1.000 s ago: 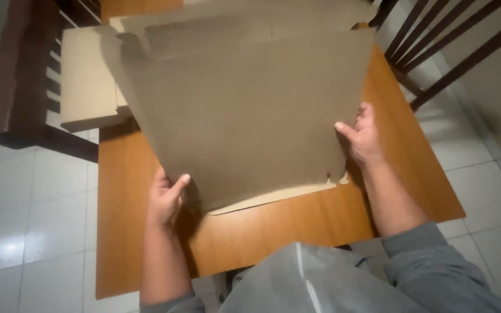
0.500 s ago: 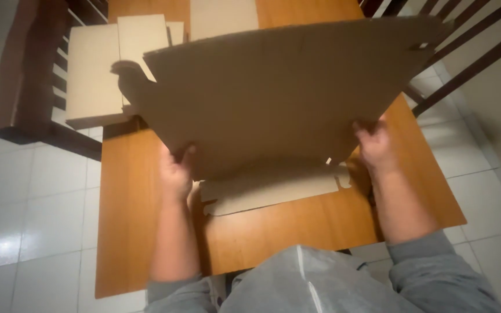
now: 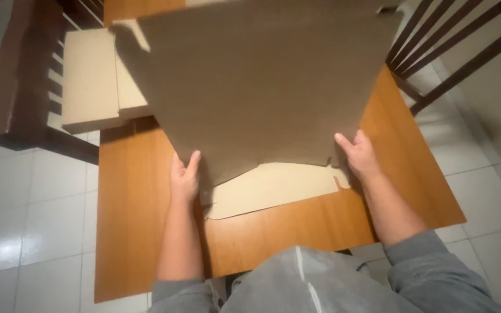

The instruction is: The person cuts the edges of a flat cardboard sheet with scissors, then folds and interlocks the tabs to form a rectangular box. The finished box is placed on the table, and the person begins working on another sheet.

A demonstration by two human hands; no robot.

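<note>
One large brown cardboard sheet (image 3: 262, 81) is lifted and tilted over the middle of the desk (image 3: 134, 232), hiding most of its top. The left hand (image 3: 184, 177) has its fingers clenched on the sheet's lower left edge; the right hand (image 3: 359, 155) grasps the lower right edge. One paler flat cardboard piece (image 3: 273, 188) lies on the desk beneath, toward the near edge. A stack of pale flat cardboard (image 3: 91, 78) overhangs the desk's far left corner. Two dark wooden chairs stand by: one (image 3: 21, 75) at the left, one (image 3: 453, 46) at the far right.
</note>
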